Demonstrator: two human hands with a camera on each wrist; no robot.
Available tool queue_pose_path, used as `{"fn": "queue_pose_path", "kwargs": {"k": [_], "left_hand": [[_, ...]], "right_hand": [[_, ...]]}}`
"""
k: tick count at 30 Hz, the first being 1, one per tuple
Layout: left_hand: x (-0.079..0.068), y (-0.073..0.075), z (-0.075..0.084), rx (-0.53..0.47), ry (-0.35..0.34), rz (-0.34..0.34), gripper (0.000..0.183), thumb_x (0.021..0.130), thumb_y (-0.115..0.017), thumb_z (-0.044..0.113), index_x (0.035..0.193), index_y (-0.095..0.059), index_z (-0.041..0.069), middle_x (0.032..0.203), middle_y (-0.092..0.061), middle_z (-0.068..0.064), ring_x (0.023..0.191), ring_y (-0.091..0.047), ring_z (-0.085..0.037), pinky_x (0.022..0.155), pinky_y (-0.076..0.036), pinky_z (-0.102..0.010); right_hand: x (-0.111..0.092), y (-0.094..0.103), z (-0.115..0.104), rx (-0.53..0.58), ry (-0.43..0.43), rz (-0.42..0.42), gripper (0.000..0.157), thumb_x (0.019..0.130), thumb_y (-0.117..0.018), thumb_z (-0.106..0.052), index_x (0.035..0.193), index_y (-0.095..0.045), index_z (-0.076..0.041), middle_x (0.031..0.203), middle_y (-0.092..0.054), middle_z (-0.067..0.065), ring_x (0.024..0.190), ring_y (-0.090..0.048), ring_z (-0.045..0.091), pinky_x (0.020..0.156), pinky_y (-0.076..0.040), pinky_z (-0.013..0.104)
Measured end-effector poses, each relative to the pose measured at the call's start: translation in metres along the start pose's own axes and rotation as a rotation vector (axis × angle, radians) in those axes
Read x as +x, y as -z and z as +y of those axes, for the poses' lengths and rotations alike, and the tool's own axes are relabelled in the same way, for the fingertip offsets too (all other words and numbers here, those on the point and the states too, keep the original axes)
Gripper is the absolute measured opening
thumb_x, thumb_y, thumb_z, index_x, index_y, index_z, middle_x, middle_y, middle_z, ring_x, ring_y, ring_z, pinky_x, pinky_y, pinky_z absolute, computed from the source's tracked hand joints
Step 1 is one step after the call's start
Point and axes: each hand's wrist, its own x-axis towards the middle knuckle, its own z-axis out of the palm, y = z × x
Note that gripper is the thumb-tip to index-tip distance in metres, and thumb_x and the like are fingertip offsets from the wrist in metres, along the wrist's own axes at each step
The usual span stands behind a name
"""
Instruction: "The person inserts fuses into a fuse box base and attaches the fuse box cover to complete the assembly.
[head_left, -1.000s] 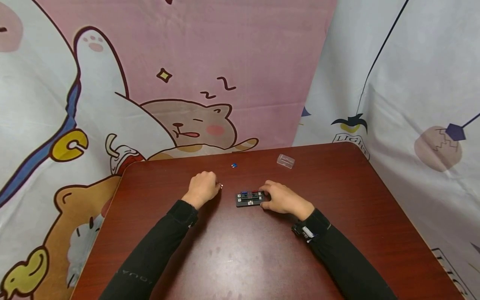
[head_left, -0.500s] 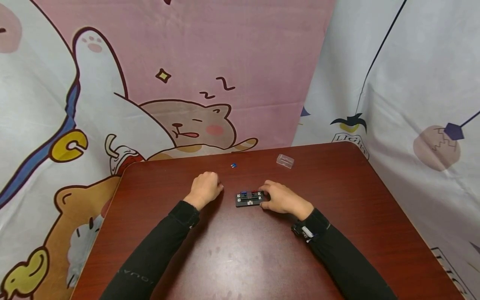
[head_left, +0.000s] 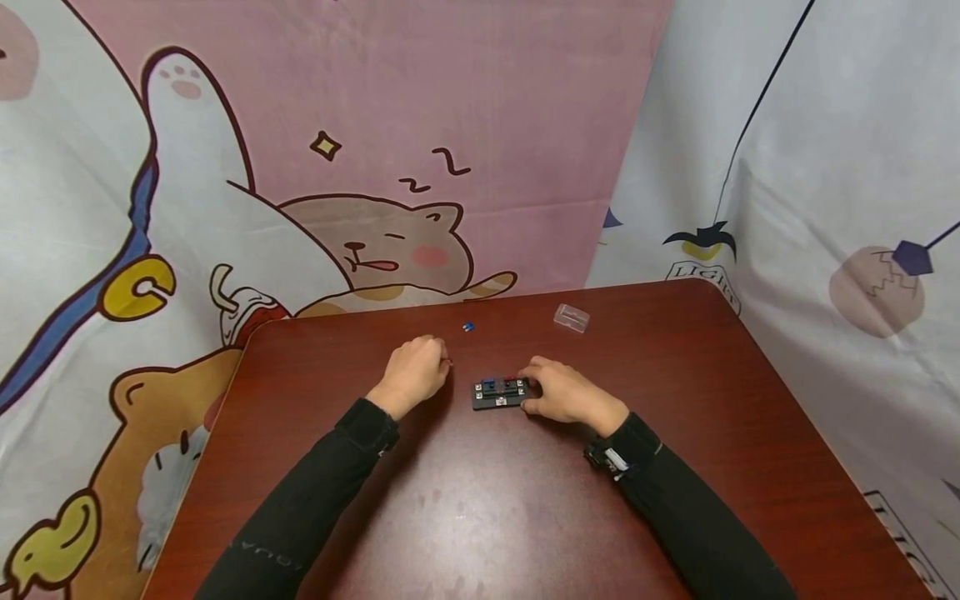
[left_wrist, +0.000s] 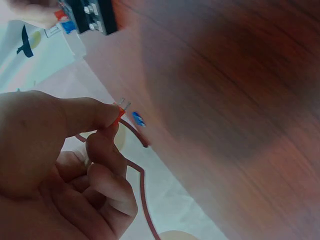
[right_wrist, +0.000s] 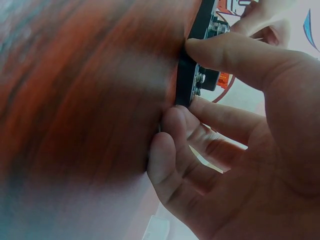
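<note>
My left hand (head_left: pixel 411 375) pinches a small red blade fuse (left_wrist: pixel 120 113) between thumb and index finger. Its two metal prongs stick out past the fingertips in the left wrist view. Just right of that hand, a black fuse block (head_left: pixel 498 393) with silver screws lies on the table, bearing blue and red pieces on top. At its right end my right hand (head_left: pixel 567 393) grips the block, thumb on the near side and fingers at the far side. In the right wrist view, the block (right_wrist: pixel 185 82) sits between thumb and fingers.
Small blue pieces (head_left: pixel 468 327) lie near the back edge of the reddish-brown table (head_left: pixel 465 492). A clear plastic box (head_left: pixel 572 317) stands to their right. Behind the table hangs a printed cloth (head_left: pixel 525 125) with cartoon animals.
My left hand has edged right and slightly away, turning so the fuse's prongs no longer show in the head view. The right hand and fuse block have stayed in place.
</note>
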Motion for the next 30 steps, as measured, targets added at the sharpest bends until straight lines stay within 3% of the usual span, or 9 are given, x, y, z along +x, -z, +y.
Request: {"fn": "queue_pose_path", "kwargs": {"k": [20, 30], "left_hand": [[-0.011, 0.018, 0.036, -0.009, -0.149, 0.017, 0.008, 0.103, -0.078, 0.017, 0.105, -0.081, 0.01, 0.099, -0.075, -0.004, 0.083, -0.073, -0.02, 0.07, -0.062, -0.039], [-0.015, 0.015, 0.045, 0.001, -0.201, 0.003, 0.007, 0.104, -0.077, 0.017, 0.104, -0.081, 0.012, 0.098, -0.074, -0.002, 0.081, -0.073, -0.018, 0.068, -0.061, -0.036]], "right_hand": [[-0.001, 0.003, -0.001, -0.007, 0.005, -0.017, 0.051, 0.098, -0.083, -0.032, 0.145, -0.071, -0.014, 0.116, -0.062, 0.0, 0.094, -0.055, 0.019, 0.086, -0.048, 0.04], [0.0, 0.002, -0.001, 0.002, 0.005, -0.006, 0.049, 0.096, -0.085, -0.032, 0.141, -0.073, -0.015, 0.111, -0.061, -0.002, 0.091, -0.056, 0.018, 0.082, -0.046, 0.038]]}}
